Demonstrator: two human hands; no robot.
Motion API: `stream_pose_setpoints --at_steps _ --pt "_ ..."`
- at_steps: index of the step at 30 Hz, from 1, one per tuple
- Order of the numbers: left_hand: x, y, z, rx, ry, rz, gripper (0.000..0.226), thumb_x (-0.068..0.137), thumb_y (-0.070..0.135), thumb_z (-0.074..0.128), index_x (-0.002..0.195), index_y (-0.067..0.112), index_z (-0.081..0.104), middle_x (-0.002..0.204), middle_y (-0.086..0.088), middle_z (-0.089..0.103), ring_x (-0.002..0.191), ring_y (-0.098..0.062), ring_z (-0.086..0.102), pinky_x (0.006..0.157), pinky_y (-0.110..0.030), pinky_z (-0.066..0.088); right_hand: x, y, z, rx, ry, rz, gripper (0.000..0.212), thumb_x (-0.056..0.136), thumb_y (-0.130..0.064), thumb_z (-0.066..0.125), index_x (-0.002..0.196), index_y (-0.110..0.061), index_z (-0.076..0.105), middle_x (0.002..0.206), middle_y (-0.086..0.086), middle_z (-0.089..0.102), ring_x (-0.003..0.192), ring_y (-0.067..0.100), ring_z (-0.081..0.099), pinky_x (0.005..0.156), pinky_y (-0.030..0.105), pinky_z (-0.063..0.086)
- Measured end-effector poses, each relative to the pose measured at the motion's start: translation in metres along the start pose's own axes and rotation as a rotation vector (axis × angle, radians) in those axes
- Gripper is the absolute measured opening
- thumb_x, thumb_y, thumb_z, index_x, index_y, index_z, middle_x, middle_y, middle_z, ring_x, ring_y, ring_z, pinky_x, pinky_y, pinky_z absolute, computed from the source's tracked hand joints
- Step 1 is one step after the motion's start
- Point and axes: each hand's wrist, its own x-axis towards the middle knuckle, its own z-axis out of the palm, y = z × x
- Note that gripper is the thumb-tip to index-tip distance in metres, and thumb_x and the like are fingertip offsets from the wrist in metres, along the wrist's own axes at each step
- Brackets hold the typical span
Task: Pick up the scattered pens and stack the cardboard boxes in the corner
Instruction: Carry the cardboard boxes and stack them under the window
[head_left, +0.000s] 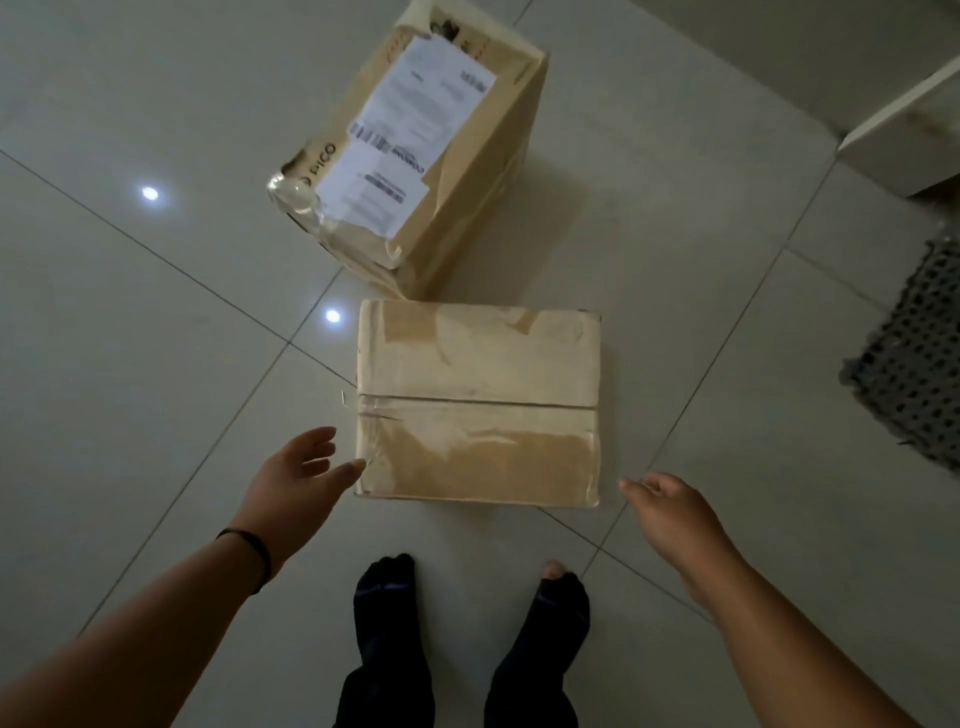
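A taped cardboard box (478, 405) lies on the tiled floor just ahead of my feet. Beyond it stands a taller cardboard box (467, 171) with white shipping labels on top, its corner nearly touching the near box. My left hand (301, 467) is at the near box's left front corner, fingers relaxed, fingertips at or almost on the cardboard. My right hand (670, 509) hovers just off the box's right front corner, fingers loosely spread and holding nothing. No pens are in view.
My two feet in dark socks (467, 623) stand right behind the near box. A grey perforated mat (914, 358) lies at the right edge. A pale wall base or ledge (904, 140) is at the upper right. Light tiled floor (130, 338) surrounds the boxes.
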Motion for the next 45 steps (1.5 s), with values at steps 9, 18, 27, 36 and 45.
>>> stream_pose_setpoints --at_steps 9,18,27,36,45 --pt "0.075 -0.015 0.035 0.073 0.007 0.018 0.093 0.073 0.031 0.076 0.148 0.018 0.021 0.152 -0.007 0.032 0.135 -0.026 0.036 0.103 -0.045 0.039 0.077 -0.012 0.024 -0.045 0.015 -0.113 0.064 0.093 -0.042 0.05 0.147 -0.013 0.033 0.148 0.007 0.041 0.133 0.028 0.042 0.098 0.032 0.036" --pt "0.11 -0.015 0.054 -0.196 -0.018 -0.079 0.118 0.054 0.053 0.081 0.148 0.023 0.018 0.15 -0.008 0.034 0.129 -0.029 0.043 0.103 -0.05 0.041 0.124 -0.012 0.039 0.285 -0.083 -0.095 0.099 0.069 -0.075 0.056 0.15 -0.028 0.021 0.154 -0.001 0.033 0.136 0.024 0.038 0.11 0.052 0.032" --pt "0.106 -0.015 0.059 -0.327 -0.087 -0.109 0.088 0.045 0.053 0.078 0.124 0.022 0.054 0.113 -0.002 0.063 0.104 -0.028 0.06 0.095 -0.053 0.048 0.123 -0.019 0.063 0.478 -0.137 -0.119 0.052 0.076 -0.051 0.07 0.119 -0.025 0.058 0.113 -0.002 0.066 0.097 0.017 0.063 0.078 0.033 0.052" --pt "0.067 0.001 0.048 -0.331 -0.083 -0.085 0.068 0.059 0.047 0.079 0.119 0.022 0.058 0.109 -0.003 0.066 0.099 -0.027 0.062 0.091 -0.051 0.051 0.089 -0.009 0.033 0.49 -0.127 -0.129 0.057 0.072 -0.053 0.072 0.118 -0.022 0.06 0.111 0.001 0.068 0.098 0.02 0.064 0.082 0.035 0.052" --pt "-0.031 0.078 0.014 -0.343 -0.128 0.031 0.042 0.066 0.041 0.08 0.102 0.027 0.064 0.1 -0.003 0.071 0.09 -0.026 0.068 0.083 -0.047 0.055 -0.019 0.0 -0.056 0.523 -0.041 -0.151 0.059 0.068 -0.059 0.072 0.114 -0.022 0.063 0.107 0.0 0.07 0.095 0.021 0.067 0.088 0.041 0.054"
